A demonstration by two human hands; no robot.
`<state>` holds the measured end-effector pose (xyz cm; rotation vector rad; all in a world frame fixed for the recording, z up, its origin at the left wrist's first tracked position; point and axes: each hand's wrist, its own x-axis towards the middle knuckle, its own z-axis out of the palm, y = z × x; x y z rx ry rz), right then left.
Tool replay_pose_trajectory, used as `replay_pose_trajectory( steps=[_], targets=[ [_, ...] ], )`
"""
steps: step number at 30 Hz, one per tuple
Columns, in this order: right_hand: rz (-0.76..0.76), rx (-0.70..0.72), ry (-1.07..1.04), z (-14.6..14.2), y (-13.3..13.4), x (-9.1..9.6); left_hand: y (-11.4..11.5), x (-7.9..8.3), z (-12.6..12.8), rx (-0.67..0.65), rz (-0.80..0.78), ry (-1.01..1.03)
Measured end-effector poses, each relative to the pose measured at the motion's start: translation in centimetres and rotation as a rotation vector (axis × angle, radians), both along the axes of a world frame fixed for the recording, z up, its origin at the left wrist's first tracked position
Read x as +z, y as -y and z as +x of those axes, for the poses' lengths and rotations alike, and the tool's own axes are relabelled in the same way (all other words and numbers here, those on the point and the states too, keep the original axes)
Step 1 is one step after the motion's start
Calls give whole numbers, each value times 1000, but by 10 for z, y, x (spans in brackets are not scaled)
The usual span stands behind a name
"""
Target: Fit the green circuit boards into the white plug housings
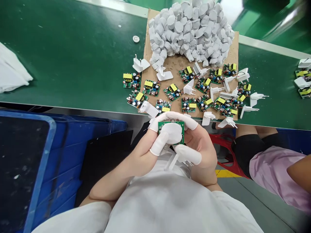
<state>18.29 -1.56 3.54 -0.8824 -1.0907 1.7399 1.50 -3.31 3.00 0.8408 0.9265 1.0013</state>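
In front of my chest I hold a green circuit board [182, 136] with both hands, whose fingertips wear white finger cots. My left hand [148, 145] is closed on the board; its thumb presses a flattened white putty-like lump [175, 132] against the board's face. My right hand [202, 145] wraps the board's right side. Its thumb lies on a white plug piece [173, 161], and metal prongs stick out below that thumb. The fingers of both hands curl behind the board and are partly hidden.
A heap of whitish lumps [191, 29] lies on a cardboard sheet [176, 64] on the green table [85, 58]. Several circuit boards [151, 88] with white plug pieces [164, 75] line the near edge. Blue crates [65, 155] stand left; a person in pink [274, 171] sits right.
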Motion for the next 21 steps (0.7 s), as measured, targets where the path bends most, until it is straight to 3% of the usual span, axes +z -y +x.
replay_pose_trajectory(
  steps=[8,14,18,21],
  targets=[
    [15,-28,42,0,-2,-1,0,-2,3,15,155,-47],
    [-30,-49,54,-5,0,1,4,-6,6,18,49,61],
    [13,-53,78,-7,0,4,3,-5,9,58,186,-97],
    [140,-22,169,-2,-4,2,2,-4,10,108,284,-235]
  ],
)
